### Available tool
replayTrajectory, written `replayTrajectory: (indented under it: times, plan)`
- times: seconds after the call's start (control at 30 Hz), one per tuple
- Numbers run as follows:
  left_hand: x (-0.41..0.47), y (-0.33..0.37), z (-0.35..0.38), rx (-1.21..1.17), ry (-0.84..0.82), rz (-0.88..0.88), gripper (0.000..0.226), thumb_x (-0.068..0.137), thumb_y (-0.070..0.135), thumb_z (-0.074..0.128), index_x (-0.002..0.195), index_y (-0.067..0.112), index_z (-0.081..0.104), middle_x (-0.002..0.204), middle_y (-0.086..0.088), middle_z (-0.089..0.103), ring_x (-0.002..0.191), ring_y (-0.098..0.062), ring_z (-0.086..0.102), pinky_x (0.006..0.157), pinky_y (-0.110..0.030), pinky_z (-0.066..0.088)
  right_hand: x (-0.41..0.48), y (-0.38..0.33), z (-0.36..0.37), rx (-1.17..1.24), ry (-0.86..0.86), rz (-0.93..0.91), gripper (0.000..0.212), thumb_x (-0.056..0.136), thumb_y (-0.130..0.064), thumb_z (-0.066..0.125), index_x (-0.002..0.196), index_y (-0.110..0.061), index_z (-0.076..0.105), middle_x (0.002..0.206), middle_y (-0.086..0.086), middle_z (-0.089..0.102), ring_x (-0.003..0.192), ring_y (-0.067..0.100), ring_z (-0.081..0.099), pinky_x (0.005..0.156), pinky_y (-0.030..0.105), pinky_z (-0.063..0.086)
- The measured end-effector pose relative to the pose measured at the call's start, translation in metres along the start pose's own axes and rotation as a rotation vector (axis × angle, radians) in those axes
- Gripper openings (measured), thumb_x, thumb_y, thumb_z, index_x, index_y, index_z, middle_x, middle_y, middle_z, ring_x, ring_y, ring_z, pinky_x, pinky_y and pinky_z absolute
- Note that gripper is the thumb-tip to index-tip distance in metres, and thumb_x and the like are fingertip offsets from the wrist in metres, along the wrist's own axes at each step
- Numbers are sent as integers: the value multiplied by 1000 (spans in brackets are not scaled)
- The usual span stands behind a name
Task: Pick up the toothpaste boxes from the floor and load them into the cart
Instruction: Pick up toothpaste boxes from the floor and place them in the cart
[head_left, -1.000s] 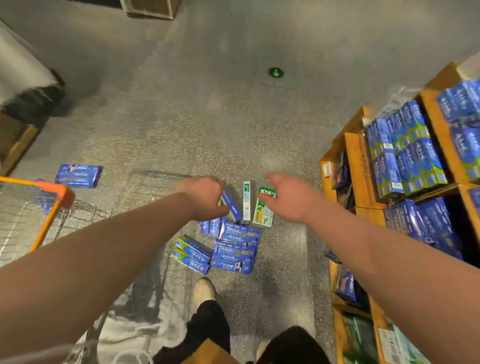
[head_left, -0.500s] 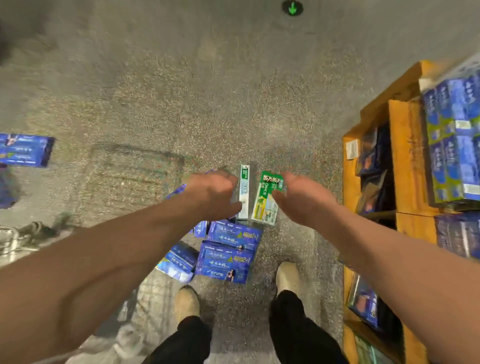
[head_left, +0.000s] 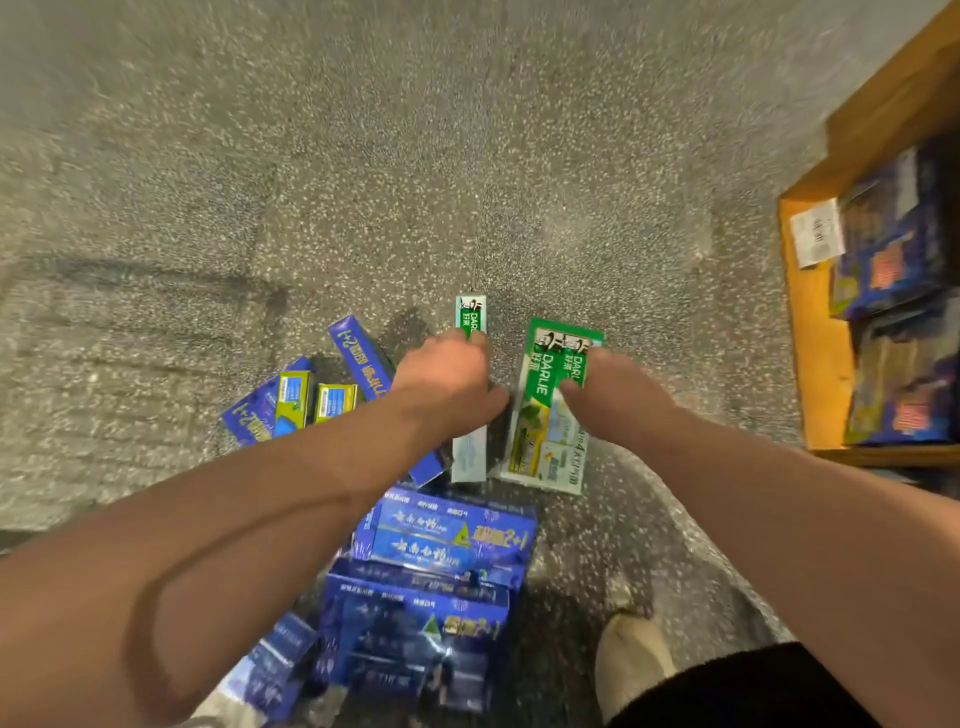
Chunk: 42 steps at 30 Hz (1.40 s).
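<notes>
Toothpaste boxes (head_left: 540, 387), two green, one each under left hand (head_left: 447, 382), right hand (head_left: 618, 397)

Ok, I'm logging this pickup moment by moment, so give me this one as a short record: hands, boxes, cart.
left hand: grips the narrow box, fingers over it, thumb at its side
right hand: rests on the green pack; grip unclear
narrow box and green pack: side by side on the floor
blue boxes: scattered on the floor, left of and nearer than the hands
shelf: at right, stocked
cart: not in view
</notes>
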<state>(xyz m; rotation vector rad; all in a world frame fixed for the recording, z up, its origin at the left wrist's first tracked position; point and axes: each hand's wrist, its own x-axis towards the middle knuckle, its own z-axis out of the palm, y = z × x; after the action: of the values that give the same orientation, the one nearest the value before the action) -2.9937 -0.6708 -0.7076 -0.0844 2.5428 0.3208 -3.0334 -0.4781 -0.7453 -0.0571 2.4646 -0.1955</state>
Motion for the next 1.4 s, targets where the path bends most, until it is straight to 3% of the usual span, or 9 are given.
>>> replayTrajectory:
  times: [0.33,0.5,0.6,0.77,0.93,1.07,1.17,1.27,1.4]
  plan:
    - [64,13,70,91,58,-57,55,97,46,57,139,13,45,135,-10,43,126,-35,43,89,-47,51,87,38,82,184,-33,183,60,95,-44,63,136,-6,39,124,13,50,99,29,53,84,39,51]
    - [67,11,83,73,74,-108,48,95,34,65,134,12,48,139,-8,35,128,-36,38,94,-47,50,100,30,104,490,-29,382,109,73,-49,87,149,-6,22,140,17,46,123,36,55,99,44,52]
    - [67,11,90,44,76,-135,42,95,20,64,132,11,48,141,-7,32,121,-37,44,88,-46,50,102,26,112,387,-108,375,109,80,-66,74,152,-2,22,143,18,46,126,34,54,107,44,47]
    - [70,11,97,-7,117,-154,58,93,16,65,145,15,38,149,-8,25,123,-39,45,91,-47,50,111,25,114,728,-112,528,79,62,-42,97,107,3,50,92,7,65,85,19,67,71,32,60]
    - [67,7,92,-218,121,-263,98,90,27,76,160,14,8,145,-19,39,115,-37,58,87,-42,50,96,7,112,932,-9,524,100,49,-27,103,99,-15,17,96,13,62,80,27,70,64,38,63]
    - [65,1,93,-283,123,-258,87,95,29,66,160,11,11,107,-11,59,85,-27,60,65,-34,45,84,-21,111,872,176,341,66,78,-16,83,111,-20,26,107,10,53,79,25,64,59,33,61]
    - [67,0,96,-279,133,-269,77,104,35,50,162,11,6,117,-16,61,91,-30,62,69,-37,47,73,-45,109,730,180,188,53,92,-47,65,122,-17,34,114,9,52,88,28,64,71,42,61]
    - [69,-3,98,-315,133,-267,72,107,45,37,163,12,5,122,-21,62,94,-32,66,69,-38,51,62,-56,108,667,109,98,83,89,-80,23,129,-12,49,118,11,57,93,29,65,83,47,58]
    - [68,-5,99,-385,121,-274,81,104,54,40,163,14,3,140,-25,51,103,-34,65,81,-42,55,62,-53,101,618,107,82,78,97,-68,16,125,-8,58,117,16,64,97,33,67,87,44,55]
